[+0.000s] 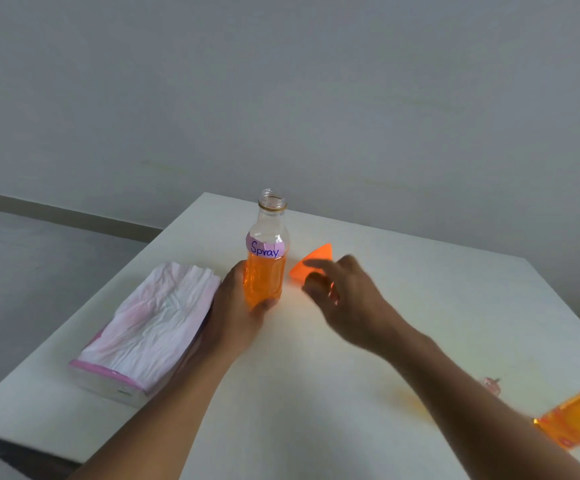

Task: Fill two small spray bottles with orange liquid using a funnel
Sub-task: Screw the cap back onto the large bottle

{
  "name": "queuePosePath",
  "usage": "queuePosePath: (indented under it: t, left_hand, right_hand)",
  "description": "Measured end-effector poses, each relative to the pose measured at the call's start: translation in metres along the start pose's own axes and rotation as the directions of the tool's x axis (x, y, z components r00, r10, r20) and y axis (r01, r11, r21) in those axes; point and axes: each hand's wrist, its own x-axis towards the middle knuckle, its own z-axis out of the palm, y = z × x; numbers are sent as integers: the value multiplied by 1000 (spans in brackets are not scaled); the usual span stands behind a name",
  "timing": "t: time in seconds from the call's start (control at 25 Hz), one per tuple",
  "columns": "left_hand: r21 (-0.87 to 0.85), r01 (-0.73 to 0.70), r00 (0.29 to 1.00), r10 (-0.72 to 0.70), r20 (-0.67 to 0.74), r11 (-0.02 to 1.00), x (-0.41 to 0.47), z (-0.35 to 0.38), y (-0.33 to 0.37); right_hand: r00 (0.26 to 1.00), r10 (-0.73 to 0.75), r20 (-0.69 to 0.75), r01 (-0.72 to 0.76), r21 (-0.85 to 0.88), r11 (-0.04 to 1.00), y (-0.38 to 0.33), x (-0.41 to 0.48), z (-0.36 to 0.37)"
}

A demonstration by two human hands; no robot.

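A clear plastic bottle [267,261] labelled "Spray" stands uncapped on the white table [420,306], about half full of orange liquid. My left hand [238,306] grips its lower part from the left. An orange funnel [311,263] lies on its side just right of the bottle. My right hand [344,292] hovers over the funnel, blurred, fingers loosely spread and holding nothing. At the right edge a small flat bottle with orange liquid [576,424] lies on the table. A small pinkish spray part [491,384] sits near it, partly hidden by my right arm.
A pack of white tissues [150,327] in pink wrapping lies to the left of the bottle. A faint orange stain [410,400] marks the table near my right arm. The table's left edge drops to a grey floor; a grey wall stands behind.
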Motion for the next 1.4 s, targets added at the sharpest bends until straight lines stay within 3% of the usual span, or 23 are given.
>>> queuePosePath:
  t: [0.12,0.24,0.52,0.72,0.88,1.16,1.24,1.32,1.4]
  left_hand:
    - [37,10,1000,-9,-18,999,-2,2,1]
    - [32,11,1000,-10,-25,999,-4,4,0]
    - [31,47,999,-47,-4,998,-3,4,0]
    - [61,35,999,-34,-22,998,-2,6,2]
    - [90,48,999,-46,-22,995,-2,7,2]
    - [122,55,998,-54,-16,991,-2,6,4]
    - [138,61,998,-59,-21,989,-1,5,5]
    - [141,66,998,-64,-17,988,-3,4,6]
    - [143,68,998,-67,-10,987,-3,4,8]
  right_hand:
    - [979,144,-143,-114,198,974,-26,48,-39]
    - [976,157,-151,-100,330,939,-47,93,-54]
    - [981,70,183,-85,78,993,-45,130,-49]
    - [928,-177,328,247,-187,951,-56,139,-59]
    - [879,-221,422,380,-343,859,-65,148,-66]
    - [903,-103,417,320,-495,808,-84,152,-57]
    - [936,-25,351,215,-515,830,-85,151,-51]
    - [961,47,274,93,-478,873,-83,150,-43]
    - [952,32,303,92,-388,917,-75,149,-42]
